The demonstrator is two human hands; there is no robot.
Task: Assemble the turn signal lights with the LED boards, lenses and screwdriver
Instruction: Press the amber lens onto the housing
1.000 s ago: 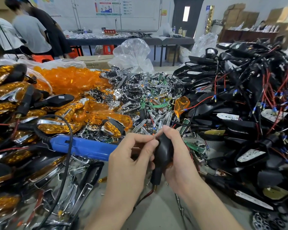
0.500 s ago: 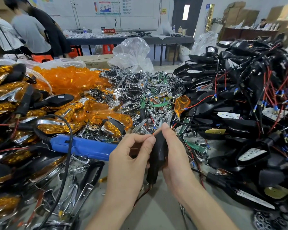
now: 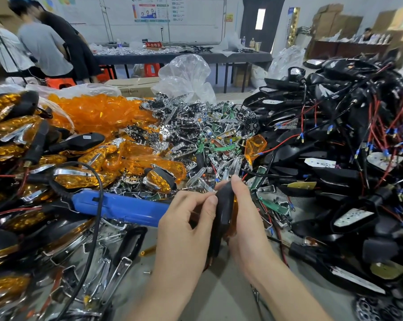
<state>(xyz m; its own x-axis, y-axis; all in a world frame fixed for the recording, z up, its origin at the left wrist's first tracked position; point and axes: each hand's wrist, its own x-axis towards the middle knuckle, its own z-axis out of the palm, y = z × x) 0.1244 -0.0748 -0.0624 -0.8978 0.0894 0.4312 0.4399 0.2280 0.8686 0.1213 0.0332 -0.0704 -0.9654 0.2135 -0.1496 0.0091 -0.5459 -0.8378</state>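
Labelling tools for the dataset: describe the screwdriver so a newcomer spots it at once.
Start at the heap of amber lights on the table's left. Along its near edge lies the screwdriver, one end hidden by the left hand. It is the only large blue thing there: a long bar with a black cord looping from its other end.

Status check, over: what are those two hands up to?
Report: left hand pinches the black signal housing, right hand grips it. The blue screwdriver lies idle by the left hand. Around them, parts piles crowd in.
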